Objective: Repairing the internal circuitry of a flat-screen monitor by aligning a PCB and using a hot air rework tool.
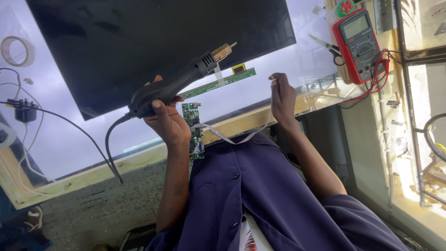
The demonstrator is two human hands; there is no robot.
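Note:
My left hand [169,123] grips a black hot-air gun [181,79] by its handle. Its brass nozzle points up and to the right over the edge of a large black display panel [153,42] lying flat on the table. A narrow green circuit strip [223,81] runs along that panel edge, just under the nozzle. My right hand [282,100] pinches the free end of a white flat ribbon cable [232,138]. The cable sags across to a small green circuit board [195,132] at the table's near edge, beside my left wrist.
A red multimeter [360,44] with red and black leads and a pair of scissors [331,47] lie at the far right. A tape roll [16,51] and a black power adapter [23,111] sit at the left. The gun's black cord [109,148] hangs over the wooden table edge [116,165].

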